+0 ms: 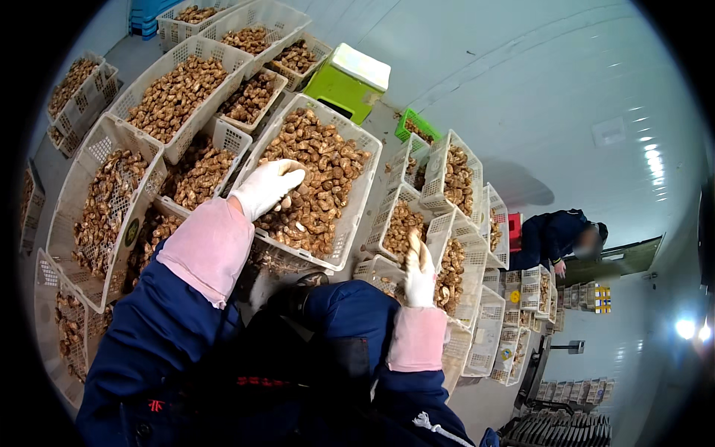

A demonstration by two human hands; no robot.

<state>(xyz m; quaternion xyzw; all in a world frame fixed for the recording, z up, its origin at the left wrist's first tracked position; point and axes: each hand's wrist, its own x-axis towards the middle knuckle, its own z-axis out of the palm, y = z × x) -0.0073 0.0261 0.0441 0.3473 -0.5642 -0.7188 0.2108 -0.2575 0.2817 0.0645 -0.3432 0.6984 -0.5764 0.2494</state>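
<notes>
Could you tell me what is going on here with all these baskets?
A person in white gloves is working over white baskets of brown mushrooms. The left hand rests on the mushrooms in a big basket. The right hand reaches toward a smaller basket of mushrooms. More full baskets are stacked around, a green box stands beyond, and another person bends over farther off.
</notes>
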